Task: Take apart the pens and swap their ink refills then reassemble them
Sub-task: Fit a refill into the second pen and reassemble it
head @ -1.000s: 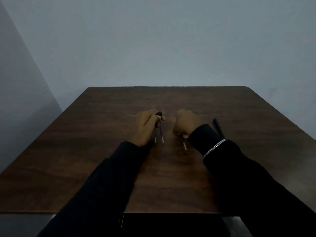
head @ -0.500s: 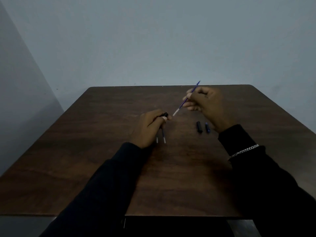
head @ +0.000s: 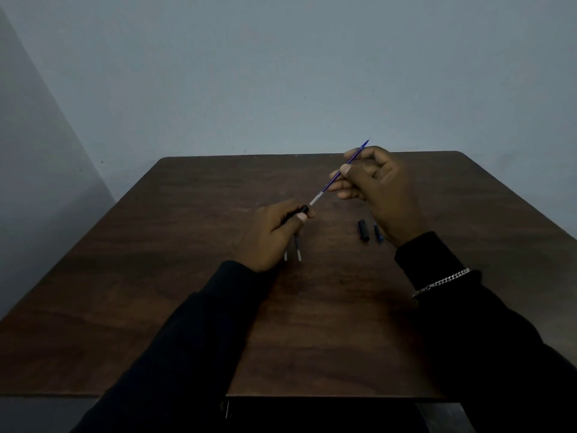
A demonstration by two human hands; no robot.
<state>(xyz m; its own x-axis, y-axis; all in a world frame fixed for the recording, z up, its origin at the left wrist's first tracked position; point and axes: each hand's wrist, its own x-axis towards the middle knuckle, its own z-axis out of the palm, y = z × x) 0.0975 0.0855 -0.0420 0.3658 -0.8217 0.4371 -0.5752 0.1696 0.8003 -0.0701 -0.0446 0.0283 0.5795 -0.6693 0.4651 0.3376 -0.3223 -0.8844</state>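
Note:
My right hand point(head: 377, 189) pinches a thin blue ink refill point(head: 331, 181) above the table, slanted with its pale lower end right at the open mouth of a black pen barrel point(head: 298, 213). My left hand point(head: 273, 235) grips that barrel low over the dark wooden table point(head: 187, 276). Two more thin refills point(head: 296, 250) lie side by side on the table, partly under my left hand. A short black pen part point(head: 363, 230) and a small blue one point(head: 378, 233) lie on the table below my right hand.
The table stands against a plain grey wall point(head: 281, 73), with its far edge just behind my right hand. A silver chain bracelet point(head: 441, 281) sits over my right sleeve.
My right hand rose from the table with the blue refill and brought its lower end to the barrel's mouth. The two small pen parts came into view. My left hand stayed put.

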